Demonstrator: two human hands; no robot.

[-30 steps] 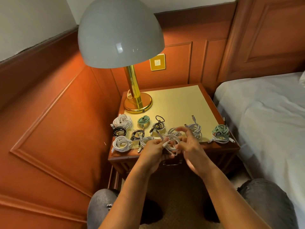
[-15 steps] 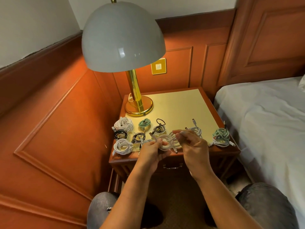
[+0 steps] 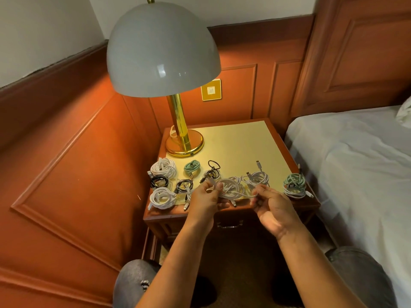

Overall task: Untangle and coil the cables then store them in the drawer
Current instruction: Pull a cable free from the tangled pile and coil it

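My left hand [image 3: 205, 200] sits center frame, thumb and fingers pinching one end of a white cable [image 3: 230, 188]. My right hand [image 3: 270, 206] is just right of it, fingers curled, pinching the same cable further along. The cable runs between both hands, its loops hanging over the front edge of the nightstand [image 3: 235, 147].

Other cables on the nightstand top, all in the middle band of the frame:
- white coil [image 3: 164, 167] at the left, near the lamp base
- black coil [image 3: 159, 180] just below it
- another white coil [image 3: 162, 197] at the front left corner
- small black coil [image 3: 184, 185] right of those
- small green coil [image 3: 192, 167] behind that
- black cable with a loose loop [image 3: 212, 170] center
- white coil with plug sticking up [image 3: 258, 177] behind my right hand
- green-and-white bundle [image 3: 294, 185] at the right edge

The drawer [image 3: 230, 223] is under the top, below my hands, closed, with its metal handle visible.

Brass lamp [image 3: 163, 52] with white dome shade in upper center, base on the back left of the top. Bed [image 3: 355, 163] with white sheet at right of frame. My knees in grey jeans at the bottom.
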